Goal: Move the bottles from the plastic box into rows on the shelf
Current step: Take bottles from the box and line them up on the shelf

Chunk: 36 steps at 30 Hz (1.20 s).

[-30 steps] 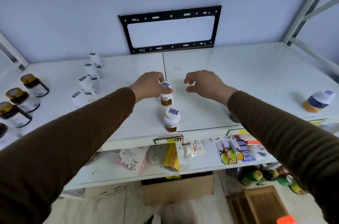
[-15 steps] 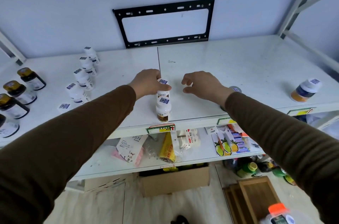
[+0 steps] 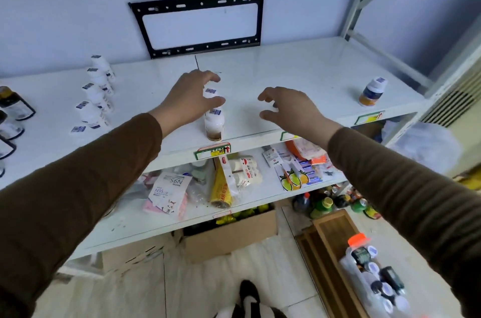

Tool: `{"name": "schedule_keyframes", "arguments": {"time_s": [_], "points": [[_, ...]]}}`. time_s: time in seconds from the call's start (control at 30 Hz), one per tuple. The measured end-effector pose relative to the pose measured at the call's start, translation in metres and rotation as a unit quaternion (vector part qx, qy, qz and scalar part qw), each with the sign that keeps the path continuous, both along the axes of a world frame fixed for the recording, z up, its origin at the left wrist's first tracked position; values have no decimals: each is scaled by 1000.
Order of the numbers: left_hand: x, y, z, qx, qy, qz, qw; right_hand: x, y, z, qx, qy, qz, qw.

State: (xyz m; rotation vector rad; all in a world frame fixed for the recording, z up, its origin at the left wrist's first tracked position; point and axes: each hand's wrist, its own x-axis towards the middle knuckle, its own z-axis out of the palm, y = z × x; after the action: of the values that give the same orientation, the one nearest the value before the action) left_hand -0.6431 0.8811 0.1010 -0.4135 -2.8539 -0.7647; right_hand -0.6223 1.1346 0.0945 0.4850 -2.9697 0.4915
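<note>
Two small white bottles stand one behind the other near the front edge of the white top shelf: the front bottle and the rear bottle. My left hand hovers beside the rear bottle, finger and thumb spread apart on either side of its cap. My right hand floats over the shelf to the right, fingers loosely curled, holding nothing. The clear plastic box with several bottles sits on the floor at the lower right.
A row of white bottles runs front to back on the shelf's left, with dark jars at the far left. One orange-bottomed bottle stands far right. Below are a cluttered lower shelf, a cardboard box and a wooden crate.
My left hand gripped the rear bottle and set it behind the front one; its fingers have now spread off it. The camera has tilted down, bringing the plastic box into view.
</note>
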Motion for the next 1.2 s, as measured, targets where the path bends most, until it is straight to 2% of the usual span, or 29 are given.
{"name": "schedule_keyframes", "arguments": {"time_s": [0.2, 0.37, 0.67, 0.93, 1.2], "points": [[58, 46, -22, 9, 18, -88, 996, 79, 56, -12, 19, 6, -45, 999], [93, 113, -55, -1, -31, -156, 987, 137, 111, -34, 30, -11, -91, 995], [149, 253, -124, -22, -124, -209, 970, 219, 236, -95, 30, -73, -143, 987], [216, 383, -212, -47, -221, -213, 951, 282, 372, -186, 23, -168, -154, 973], [235, 456, -301, -101, -287, -203, 931, 308, 450, -303, -51, -270, -249, 929]]}}
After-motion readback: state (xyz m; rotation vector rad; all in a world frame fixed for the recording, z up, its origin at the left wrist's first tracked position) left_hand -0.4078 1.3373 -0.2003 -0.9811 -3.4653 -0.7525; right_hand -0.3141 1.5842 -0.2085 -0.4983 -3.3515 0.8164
